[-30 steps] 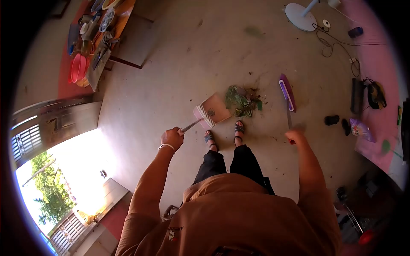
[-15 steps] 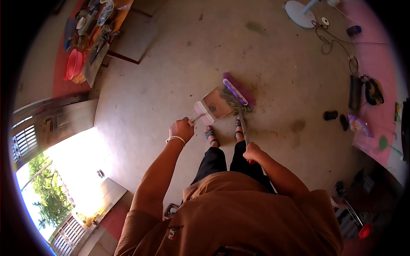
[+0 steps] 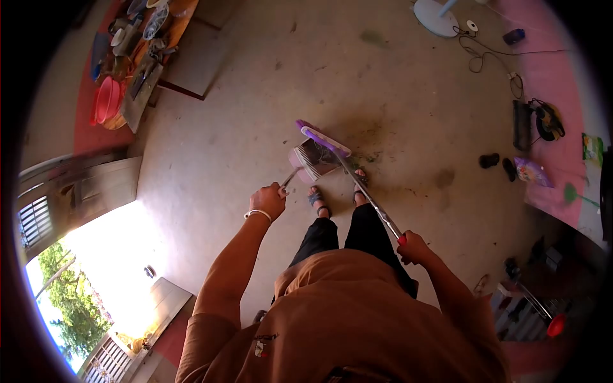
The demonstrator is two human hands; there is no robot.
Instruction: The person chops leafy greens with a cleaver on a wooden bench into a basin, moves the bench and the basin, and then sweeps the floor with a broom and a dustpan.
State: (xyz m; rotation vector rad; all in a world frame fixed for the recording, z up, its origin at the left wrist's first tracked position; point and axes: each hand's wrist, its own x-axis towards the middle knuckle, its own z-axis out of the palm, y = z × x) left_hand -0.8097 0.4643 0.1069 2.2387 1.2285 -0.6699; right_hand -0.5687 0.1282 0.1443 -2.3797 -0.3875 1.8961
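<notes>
My left hand (image 3: pixel 267 200) is closed round the handle of a pink dustpan (image 3: pixel 300 167) resting on the floor in front of my feet. My right hand (image 3: pixel 414 248) grips the red end of a long broom handle. The purple broom head (image 3: pixel 324 140) lies over the dustpan's far side, hiding part of the pan. Some green debris (image 3: pixel 367 159) is scattered on the floor just right of the pan.
A cluttered table (image 3: pixel 185 16) with red basins (image 3: pixel 107 101) stands at the upper left. Dark shoes (image 3: pixel 489 160), a purple bag (image 3: pixel 533 172) and a cable (image 3: pixel 476 57) lie at the right, below a fan base (image 3: pixel 436 18). An open doorway (image 3: pixel 121 249) is at the lower left.
The broom head has moved left from the debris over the dustpan. My right hand has shifted right and slightly down with the handle. Less green debris shows beside the pan.
</notes>
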